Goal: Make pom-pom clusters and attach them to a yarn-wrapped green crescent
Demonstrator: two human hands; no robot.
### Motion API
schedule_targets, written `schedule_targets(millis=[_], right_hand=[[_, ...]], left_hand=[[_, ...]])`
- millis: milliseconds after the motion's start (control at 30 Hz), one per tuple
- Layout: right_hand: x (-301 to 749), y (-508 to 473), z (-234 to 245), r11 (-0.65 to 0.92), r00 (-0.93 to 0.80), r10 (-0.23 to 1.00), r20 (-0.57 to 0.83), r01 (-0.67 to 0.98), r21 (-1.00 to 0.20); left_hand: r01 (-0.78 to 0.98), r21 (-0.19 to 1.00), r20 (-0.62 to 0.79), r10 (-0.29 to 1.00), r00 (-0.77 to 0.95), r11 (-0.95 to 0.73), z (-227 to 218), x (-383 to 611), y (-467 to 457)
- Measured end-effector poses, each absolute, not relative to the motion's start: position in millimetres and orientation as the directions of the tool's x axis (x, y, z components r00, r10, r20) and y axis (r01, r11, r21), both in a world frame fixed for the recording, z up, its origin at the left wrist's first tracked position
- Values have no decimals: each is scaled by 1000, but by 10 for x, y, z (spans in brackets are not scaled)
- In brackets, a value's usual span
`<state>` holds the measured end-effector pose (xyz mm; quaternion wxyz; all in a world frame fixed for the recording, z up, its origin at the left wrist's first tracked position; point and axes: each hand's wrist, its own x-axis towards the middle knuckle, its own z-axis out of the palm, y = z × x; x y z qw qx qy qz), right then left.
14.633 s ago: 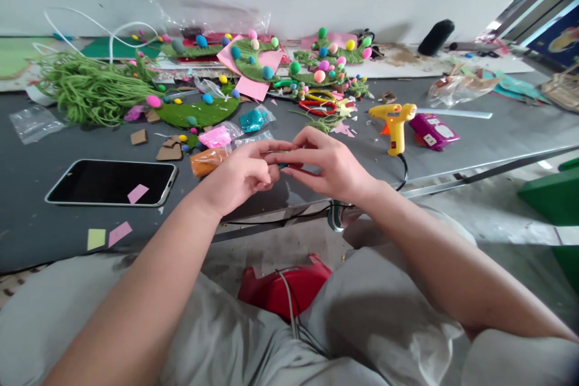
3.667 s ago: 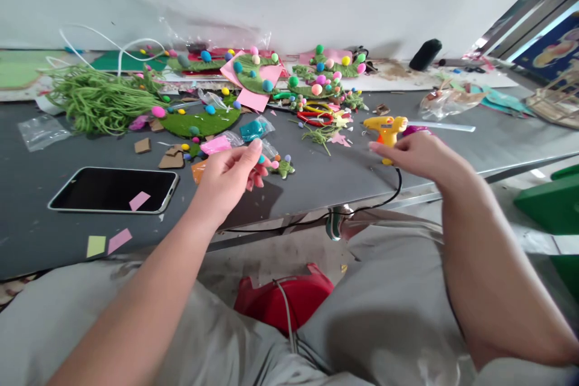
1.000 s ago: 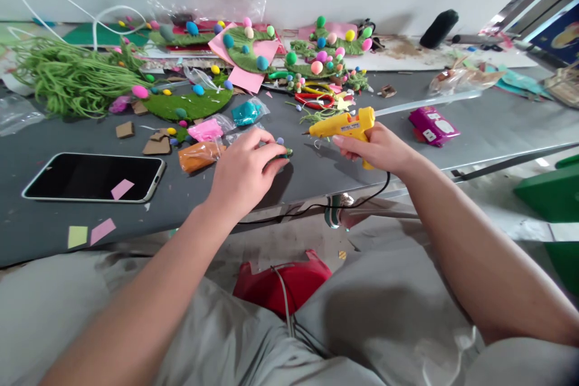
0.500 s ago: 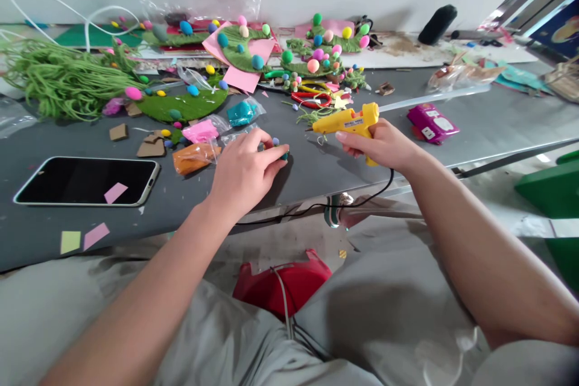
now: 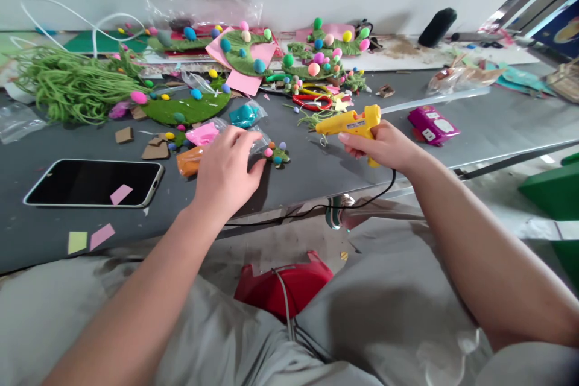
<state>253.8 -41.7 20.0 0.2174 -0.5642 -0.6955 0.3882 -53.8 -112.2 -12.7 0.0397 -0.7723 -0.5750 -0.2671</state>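
Note:
My right hand (image 5: 377, 145) is wrapped round the handle of a yellow glue gun (image 5: 346, 123), whose nozzle points left over the table. My left hand (image 5: 230, 163) hovers above the table with thumb and fingers apart and nothing seen in it. Just right of its thumb lies a small green piece (image 5: 279, 155) with pink, orange, blue and teal balls on it. Beyond the left fingers rests a bag of teal material (image 5: 244, 114). An orange bag (image 5: 189, 161) and a pink one (image 5: 203, 134) are partly covered by that hand.
A phone (image 5: 94, 183) lies at the left. Behind it are green yarn (image 5: 81, 87) and a green felt crescent (image 5: 185, 110) with coloured balls. Red-handled scissors (image 5: 312, 102) and a purple packet (image 5: 433, 125) lie farther back. The glue gun's black cord (image 5: 312, 210) hangs along the front edge.
My left hand has let go of the small green piece and drawn back to the left, its fingers spreading. My right hand still holds the glue gun in nearly the same place.

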Motion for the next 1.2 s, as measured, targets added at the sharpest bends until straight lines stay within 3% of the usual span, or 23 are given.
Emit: schedule_targets(millis=[167, 267, 367, 667, 1067, 1200], right_hand=[[2544, -417, 207, 66, -273, 953, -129, 607, -792], [2553, -410, 194, 69, -276, 953, -129, 609, -790], [2549, -389, 139, 90, -293, 950, -106, 585, -806], [2424, -320, -47, 85, -202, 979, -20, 495, -865], [2414, -323, -60, 64, -209, 976, -54, 517, -853], [2427, -305, -83, 67, -214, 975, -55, 521, -851]], left_hand=[[915, 310, 444, 890, 101, -258, -9, -708, -1171], [894, 389, 270, 955, 121, -223, 109, -953, -1254], [895, 374, 157, 968, 198, -244, 173, -1220, -1363], [943, 234, 193, 961, 196, -239, 44, -1173, -1479], [925, 345, 159, 982, 107, -156, 140, -1297, -1467], [907, 321, 235, 951, 203, -273, 110, -1272, -1434]])
